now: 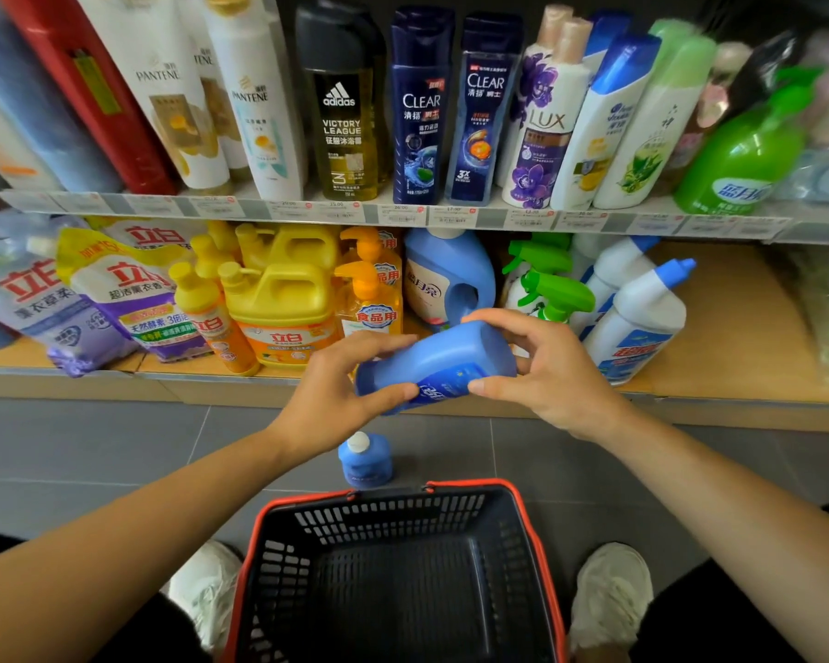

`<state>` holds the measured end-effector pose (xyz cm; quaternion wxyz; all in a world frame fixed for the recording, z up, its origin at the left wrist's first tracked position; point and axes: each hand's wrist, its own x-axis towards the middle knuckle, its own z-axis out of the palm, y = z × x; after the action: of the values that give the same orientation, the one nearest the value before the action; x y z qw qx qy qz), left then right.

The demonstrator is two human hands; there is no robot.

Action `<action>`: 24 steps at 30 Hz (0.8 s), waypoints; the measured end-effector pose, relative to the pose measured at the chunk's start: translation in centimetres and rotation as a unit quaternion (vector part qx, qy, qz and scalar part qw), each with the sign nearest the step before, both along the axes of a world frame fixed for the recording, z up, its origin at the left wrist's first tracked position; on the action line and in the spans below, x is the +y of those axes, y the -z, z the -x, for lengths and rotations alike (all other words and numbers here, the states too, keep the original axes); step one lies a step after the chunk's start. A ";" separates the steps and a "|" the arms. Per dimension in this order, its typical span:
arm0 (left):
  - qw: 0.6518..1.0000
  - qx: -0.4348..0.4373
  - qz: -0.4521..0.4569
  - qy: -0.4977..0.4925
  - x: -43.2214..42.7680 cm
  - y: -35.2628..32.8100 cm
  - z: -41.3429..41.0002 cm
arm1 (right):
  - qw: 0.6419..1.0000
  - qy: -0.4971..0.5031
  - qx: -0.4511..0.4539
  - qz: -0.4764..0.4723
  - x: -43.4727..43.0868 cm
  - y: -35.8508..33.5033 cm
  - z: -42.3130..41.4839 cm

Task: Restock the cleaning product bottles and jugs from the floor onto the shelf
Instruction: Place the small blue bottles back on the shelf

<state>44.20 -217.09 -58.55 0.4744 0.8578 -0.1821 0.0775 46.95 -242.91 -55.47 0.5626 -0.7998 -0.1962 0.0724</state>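
A person's left hand (341, 380) and right hand (542, 370) are gripping a blue detergent bottle (443, 361) between them. The left is curling thumb and fingers round its near-left end, and the right is clasping the flat base with the thumb under the label. The bottle is lying tilted on its side in the air, just in front of the lower shelf (738, 327) and below a larger blue jug (446, 279) standing there.

The bottle looks to be stiff, smooth plastic, probably full and fairly heavy, and its glossy sides may be slippery. A grip round the body with the base supported seems safest.

To the right, green spray bottles (551, 289) are crowding the shelf. On the grey floor (92, 447), a small blue bottle (365, 459) is waiting upright just beyond a red-rimmed basket (537, 543).
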 end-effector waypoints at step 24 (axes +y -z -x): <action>0.999 0.008 0.028 0.026 -2.5 -0.4 1.7 | 0.991 0.074 -0.001 -0.110 3.1 -0.1 1.7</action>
<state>42.54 -219.60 -58.14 0.5012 0.8399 -0.1981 0.0636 45.25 -239.82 -55.42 0.6509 -0.7454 -0.1438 0.0080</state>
